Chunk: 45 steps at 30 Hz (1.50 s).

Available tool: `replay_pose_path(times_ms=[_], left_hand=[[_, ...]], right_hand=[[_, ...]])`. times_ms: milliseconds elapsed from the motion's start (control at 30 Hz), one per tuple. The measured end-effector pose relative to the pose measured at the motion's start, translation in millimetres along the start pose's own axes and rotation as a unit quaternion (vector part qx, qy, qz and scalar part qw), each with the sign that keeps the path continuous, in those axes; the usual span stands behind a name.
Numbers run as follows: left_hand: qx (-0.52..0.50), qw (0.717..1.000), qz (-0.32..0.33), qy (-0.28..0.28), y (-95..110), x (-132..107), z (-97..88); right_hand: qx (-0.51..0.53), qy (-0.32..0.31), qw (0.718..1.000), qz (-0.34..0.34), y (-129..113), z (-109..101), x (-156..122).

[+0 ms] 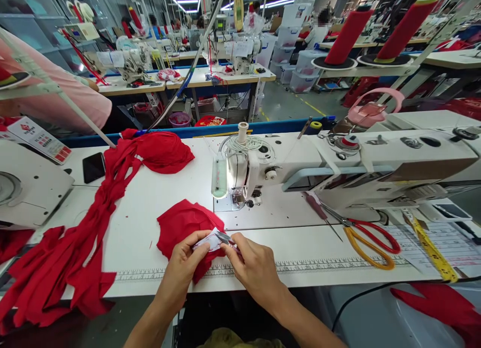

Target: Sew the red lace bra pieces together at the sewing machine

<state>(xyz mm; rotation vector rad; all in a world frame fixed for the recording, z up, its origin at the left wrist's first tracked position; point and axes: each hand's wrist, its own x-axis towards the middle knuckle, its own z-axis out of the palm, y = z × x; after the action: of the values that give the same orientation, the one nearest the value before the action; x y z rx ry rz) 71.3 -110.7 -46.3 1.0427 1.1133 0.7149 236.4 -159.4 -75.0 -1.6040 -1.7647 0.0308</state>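
Note:
Between thumb and fingers, my left hand point(188, 253) pinches a small white label point(210, 241) over a red fabric piece point(184, 218). My right hand point(253, 265) is closed around small metal thread snips point(224, 238), whose blades touch or overlap the label. Most of the snips' handle is hidden in the palm. Part of the red piece lies flat on the white table, just left of the sewing machine's needle area point(238, 198). A printed ruler strip point(300, 266) runs along the table's front edge, below both hands.
Bundled red fabric strips point(93, 218) hang over the table's left side, near a phone point(93, 167). Scissors point(370, 243), a screwdriver-like tool point(317, 208) and a yellow measuring tape point(432, 248) lie to the right. A person in pink point(56, 82) is at far left.

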Motion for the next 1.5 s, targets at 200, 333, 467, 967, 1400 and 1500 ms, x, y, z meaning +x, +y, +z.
replay_pose_path(times_ms=[200, 333, 467, 967, 1400, 1500], left_hand=[[-0.006, 1.0, 0.001, -0.005, -0.1, 0.3, -0.1], [-0.003, 1.0, 0.004, -0.007, 0.1, 0.2, -0.1], [-0.005, 1.0, 0.005, -0.014, 0.4, -0.2, -0.2], [-0.023, 0.999, -0.013, -0.022, -1.4, 0.5, 0.8], [-0.005, 1.0, -0.026, 0.011, -1.6, 2.2, -1.3], [0.019, 0.999, -0.024, 0.039, -2.7, 4.3, -4.3]], right_hand=[[-0.001, -0.009, 1.0, -0.019, -1.8, -1.7, 0.6], [-0.001, -0.01, 1.0, -0.021, -2.4, -1.4, 0.4], [0.001, -0.011, 1.0, -0.02, -1.8, -0.3, -0.8], [0.054, -0.02, 0.998, 0.019, -1.7, 4.4, -2.5], [-0.13, 0.022, 0.991, 0.021, 27.6, -2.3, 2.5], [-0.266, -0.008, 0.962, 0.061, 45.5, -5.4, 9.9]])
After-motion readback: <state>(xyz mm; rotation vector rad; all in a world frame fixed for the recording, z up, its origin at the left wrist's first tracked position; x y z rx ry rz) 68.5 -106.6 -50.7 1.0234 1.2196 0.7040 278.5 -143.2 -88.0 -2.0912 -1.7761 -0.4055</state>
